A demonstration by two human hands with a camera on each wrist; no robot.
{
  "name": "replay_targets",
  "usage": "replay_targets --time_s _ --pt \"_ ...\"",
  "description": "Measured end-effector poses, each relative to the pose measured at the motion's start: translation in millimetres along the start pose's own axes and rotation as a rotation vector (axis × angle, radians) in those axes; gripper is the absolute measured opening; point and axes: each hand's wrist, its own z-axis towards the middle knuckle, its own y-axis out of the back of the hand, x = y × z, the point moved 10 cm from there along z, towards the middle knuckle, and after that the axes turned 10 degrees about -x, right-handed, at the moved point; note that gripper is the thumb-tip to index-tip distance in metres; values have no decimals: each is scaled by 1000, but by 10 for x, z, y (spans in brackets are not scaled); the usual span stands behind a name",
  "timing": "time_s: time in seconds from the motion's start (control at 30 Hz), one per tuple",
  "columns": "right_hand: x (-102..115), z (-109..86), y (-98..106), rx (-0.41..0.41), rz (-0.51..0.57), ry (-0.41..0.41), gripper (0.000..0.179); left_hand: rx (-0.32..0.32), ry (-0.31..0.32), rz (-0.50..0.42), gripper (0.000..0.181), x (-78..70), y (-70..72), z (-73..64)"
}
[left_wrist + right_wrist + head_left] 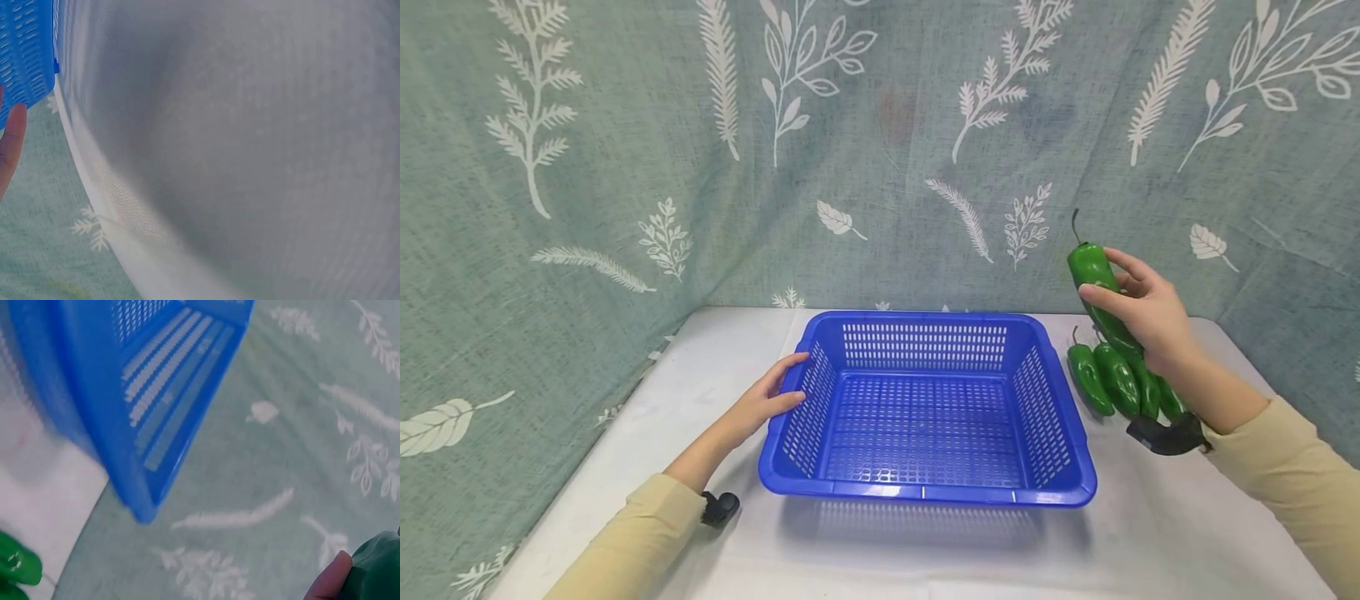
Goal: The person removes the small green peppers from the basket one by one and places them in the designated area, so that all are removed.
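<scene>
A long green pepper point(1091, 268) with a thin dark stem is held up by my right hand point(1152, 312), pinched between thumb and fingers, stem end tilted up. The right wrist view catches the thumb point(332, 575) against this pepper point(376, 565) in its lower right corner. Below it, several more green peppers point(1117, 380) lie side by side on the white table. My left hand point(758, 404) rests on the left rim of a blue plastic basket point(925, 493), its fingers extended. In the left wrist view, one finger point(12, 147) overlaps the basket's perforated wall point(25, 44).
The basket, with slotted walls and a grid bottom, stands mid-table with nothing inside. A white cloth point(715, 342) covers the table. Green fabric with white leaf prints point(880, 167) hangs behind and at both sides. Dark wrist straps point(1168, 435) sit on both forearms.
</scene>
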Motion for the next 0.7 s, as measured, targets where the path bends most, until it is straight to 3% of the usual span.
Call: replay_targets --time_s 0.43,0.7 --pt "-272 88 583 -124 116 -116 70 -3 6 -2 59 -8 0 2" --pt "-506 166 872 -224 -45 -136 71 -5 10 -2 60 -14 0 -7"
